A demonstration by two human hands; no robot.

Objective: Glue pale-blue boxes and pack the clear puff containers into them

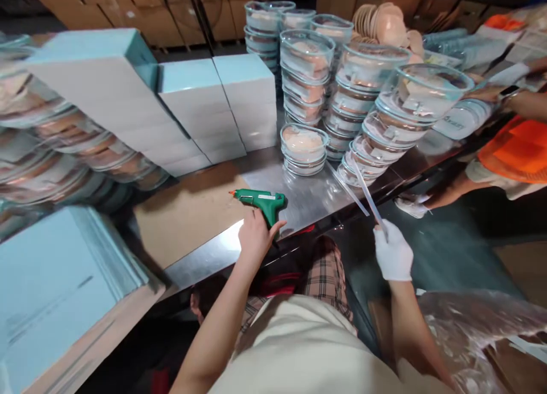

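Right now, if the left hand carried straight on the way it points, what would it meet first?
Probably the short stack of clear lidded bowls. The left hand, gripping the green glue gun, points up across the metal table toward them; depth is hard to judge.

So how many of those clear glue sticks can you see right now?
2. One glue stick is held in the gloved right hand, slanting up toward the stacked containers. The other lies on the metal table just left of it. More may be hidden.
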